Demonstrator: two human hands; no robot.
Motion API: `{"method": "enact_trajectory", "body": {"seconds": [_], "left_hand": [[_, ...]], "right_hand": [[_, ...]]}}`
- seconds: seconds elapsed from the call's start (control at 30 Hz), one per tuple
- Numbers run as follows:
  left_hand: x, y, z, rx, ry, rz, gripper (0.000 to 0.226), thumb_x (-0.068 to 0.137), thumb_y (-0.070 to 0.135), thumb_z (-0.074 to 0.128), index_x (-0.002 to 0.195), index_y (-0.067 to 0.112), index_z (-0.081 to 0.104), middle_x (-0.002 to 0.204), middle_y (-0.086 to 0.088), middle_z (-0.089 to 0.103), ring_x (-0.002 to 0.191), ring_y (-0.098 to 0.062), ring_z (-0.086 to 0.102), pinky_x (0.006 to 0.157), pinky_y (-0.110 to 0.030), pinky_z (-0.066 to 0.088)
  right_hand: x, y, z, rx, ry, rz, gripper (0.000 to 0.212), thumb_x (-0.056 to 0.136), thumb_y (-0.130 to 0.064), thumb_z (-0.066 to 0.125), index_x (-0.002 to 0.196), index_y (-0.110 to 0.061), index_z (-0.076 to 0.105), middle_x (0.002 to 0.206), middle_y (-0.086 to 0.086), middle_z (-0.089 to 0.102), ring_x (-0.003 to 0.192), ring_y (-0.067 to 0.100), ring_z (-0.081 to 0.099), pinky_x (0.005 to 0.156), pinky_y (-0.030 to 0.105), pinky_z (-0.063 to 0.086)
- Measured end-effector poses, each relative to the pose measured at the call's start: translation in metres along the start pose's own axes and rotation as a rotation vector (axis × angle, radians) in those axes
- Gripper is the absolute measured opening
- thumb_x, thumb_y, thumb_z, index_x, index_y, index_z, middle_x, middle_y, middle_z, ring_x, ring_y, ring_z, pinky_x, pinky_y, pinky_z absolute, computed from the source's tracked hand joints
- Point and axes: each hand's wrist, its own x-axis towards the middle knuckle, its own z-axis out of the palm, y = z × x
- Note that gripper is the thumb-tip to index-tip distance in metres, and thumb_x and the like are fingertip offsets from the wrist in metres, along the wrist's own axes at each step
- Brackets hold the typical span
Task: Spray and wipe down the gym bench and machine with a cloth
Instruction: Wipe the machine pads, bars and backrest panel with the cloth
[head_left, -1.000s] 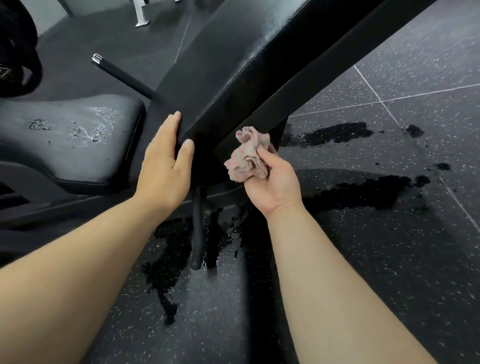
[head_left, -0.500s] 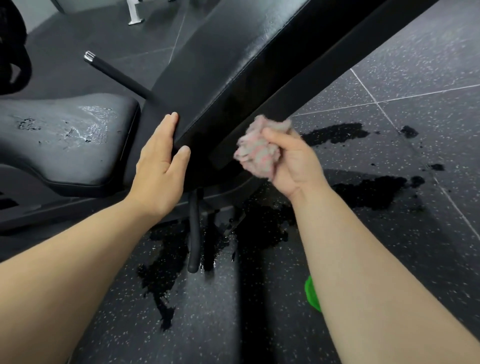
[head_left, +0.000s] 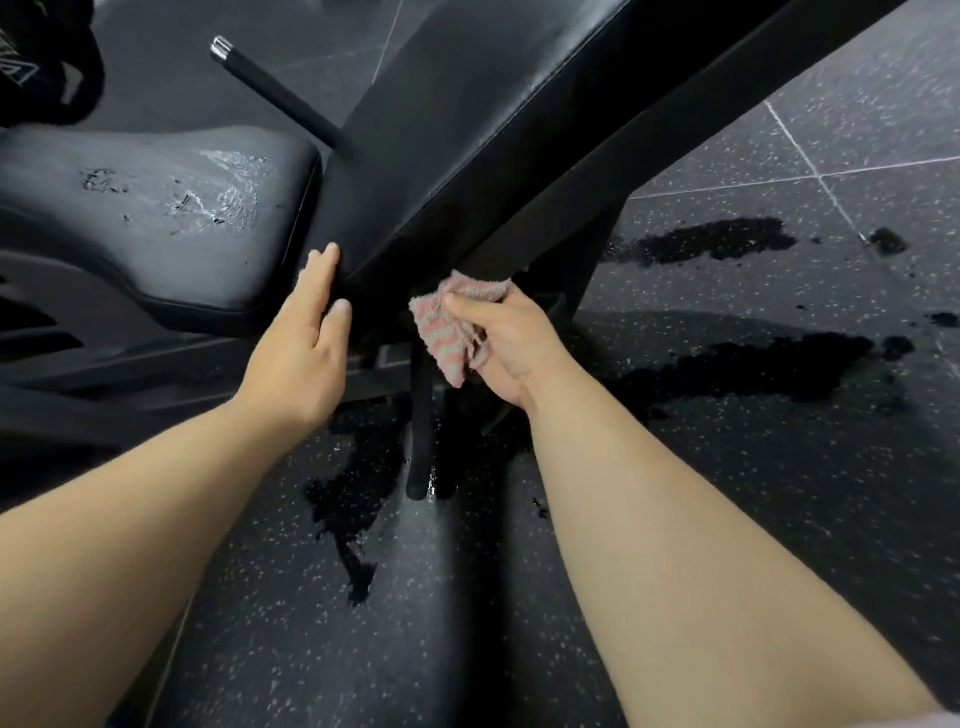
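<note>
At the centre of the frame, the right hand (head_left: 511, 348) pinched the bunched pink-and-grey cloth (head_left: 447, 332) between thumb and curled fingers. It held the cloth's top edge up against the dark frame beam (head_left: 623, 166) under the slanted back pad (head_left: 493, 104), likely to reach the underside there. Just left of it, the left hand (head_left: 306, 343) lay flat against the pad's lower end, fingers straight and together, apparently to steady the pad or brace the body. The seat pad (head_left: 156, 218) at centre left carried wet streaks, so it probably awaited wiping. Dark wet patches (head_left: 753, 364) marked the floor at right.
</note>
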Motion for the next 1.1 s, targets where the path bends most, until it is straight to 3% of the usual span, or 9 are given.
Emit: {"method": "enact_trajectory", "body": {"seconds": [0.1,0.2,0.3,0.53,0.67,0.77,0.83,0.97,1.1], "left_hand": [[0.003,-0.004,-0.005,-0.009,-0.044,0.012,0.053,0.106,0.019,0.034,0.156,0.028,0.016,0.163,0.007,0.012,0.147,-0.002,0.01,0.096,0.008,0.002],[0.004,-0.006,-0.006,-0.026,-0.081,0.009,0.054,0.107,0.019,0.033,0.157,0.027,0.013,0.164,0.006,0.007,0.148,-0.003,0.005,0.096,0.008,0.0],[0.003,-0.006,-0.001,-0.003,-0.071,0.024,0.057,0.107,0.019,0.033,0.157,0.025,0.008,0.165,0.004,0.002,0.15,-0.007,0.0,0.11,-0.01,0.0],[0.004,-0.009,-0.003,0.002,-0.099,0.041,0.058,0.107,0.019,0.032,0.157,0.024,0.004,0.165,0.002,-0.001,0.15,-0.009,-0.004,0.12,-0.026,0.001],[0.005,-0.01,-0.003,-0.022,-0.114,0.046,0.058,0.107,0.019,0.032,0.157,0.027,0.004,0.165,0.003,-0.002,0.15,-0.008,-0.005,0.12,-0.027,0.0],[0.006,-0.014,-0.005,-0.016,-0.128,0.059,0.059,0.106,0.018,0.033,0.157,0.029,0.004,0.165,0.002,-0.002,0.15,-0.01,-0.004,0.12,-0.026,0.001],[0.006,-0.016,-0.003,-0.02,-0.119,0.078,0.06,0.106,0.017,0.034,0.157,0.028,0.004,0.165,0.001,-0.002,0.151,-0.012,-0.005,0.119,-0.026,0.0],[0.005,-0.008,-0.006,0.07,-0.134,0.037,0.062,0.105,0.018,0.035,0.157,0.028,0.003,0.165,0.0,-0.001,0.151,-0.014,-0.002,0.122,-0.046,-0.001],[-0.008,0.018,-0.011,0.249,0.013,0.15,0.061,0.099,0.012,0.04,0.156,0.023,0.018,0.165,-0.001,0.01,0.151,-0.019,0.011,0.12,-0.05,0.004]], "right_hand": [[0.0,-0.021,-0.009,0.106,0.004,-0.067,0.027,0.082,0.004,0.064,0.108,-0.001,0.055,0.09,0.019,0.065,0.069,0.026,0.068,0.057,0.034,0.056],[0.001,-0.036,-0.022,0.368,0.075,-0.185,0.029,0.085,0.0,0.066,0.112,-0.007,0.059,0.099,0.011,0.068,0.094,0.026,0.068,0.09,0.045,0.056],[-0.001,-0.02,-0.01,0.437,0.04,-0.172,0.018,0.093,-0.009,0.059,0.11,-0.015,0.06,0.111,0.006,0.064,0.099,0.02,0.067,0.086,0.035,0.057],[0.015,0.05,0.028,0.277,0.017,0.057,0.019,0.087,0.008,0.06,0.089,-0.011,0.058,0.069,0.005,0.066,0.062,0.016,0.066,0.076,0.035,0.051],[0.022,0.066,0.042,0.318,0.047,0.162,0.021,0.09,0.007,0.059,0.109,-0.002,0.059,0.098,0.019,0.067,0.084,0.027,0.07,0.09,0.045,0.055],[0.02,0.054,0.037,0.266,0.044,0.144,0.014,0.09,0.006,0.06,0.095,-0.007,0.058,0.085,0.013,0.067,0.08,0.025,0.069,0.085,0.045,0.056],[0.015,0.04,0.035,0.202,0.068,0.127,0.016,0.088,0.007,0.061,0.1,-0.004,0.058,0.086,0.013,0.065,0.079,0.025,0.068,0.082,0.043,0.058],[0.004,0.008,0.031,0.12,0.146,0.076,0.012,0.087,0.011,0.059,0.089,-0.001,0.058,0.081,0.014,0.06,0.071,0.026,0.065,0.059,0.033,0.058],[-0.008,-0.043,0.007,0.116,0.174,-0.002,0.018,0.087,0.012,0.06,0.08,-0.005,0.057,0.074,0.009,0.059,0.07,0.023,0.064,0.06,0.034,0.059]]}}
